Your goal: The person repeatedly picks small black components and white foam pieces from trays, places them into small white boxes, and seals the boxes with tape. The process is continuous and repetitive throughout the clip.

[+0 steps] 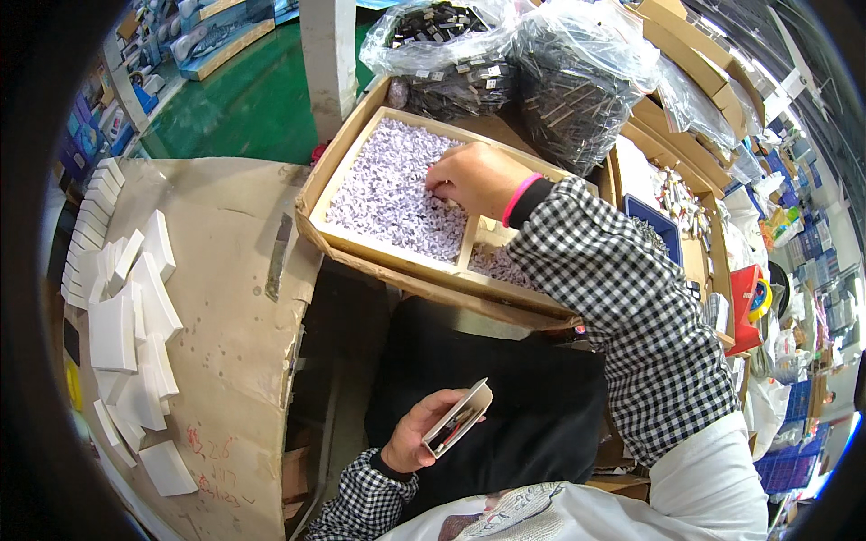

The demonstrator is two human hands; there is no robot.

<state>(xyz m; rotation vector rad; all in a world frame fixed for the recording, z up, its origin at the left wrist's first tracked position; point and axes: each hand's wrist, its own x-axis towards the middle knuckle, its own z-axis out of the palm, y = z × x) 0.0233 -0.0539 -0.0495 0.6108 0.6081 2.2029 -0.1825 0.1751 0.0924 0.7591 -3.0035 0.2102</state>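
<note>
Small white flat cardboard box [458,417], open at one long edge with something dark and red inside, sits gripped in the left hand [422,433] low over the lap; the right hand [474,176] has fingertips pinched down into the heap of tiny pale-lilac folded paper slips [392,194] filling the shallow wooden tray [329,185]. Best practice, as I judge it: tease out a single slip, keep the box mouth tilted up. Whether a slip is actually nipped can't be made out; the box contents stay unclear.

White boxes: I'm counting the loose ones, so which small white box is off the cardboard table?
The small open white box in the left hand, held over the lap. All the other white boxes lie on the cardboard table.
</note>
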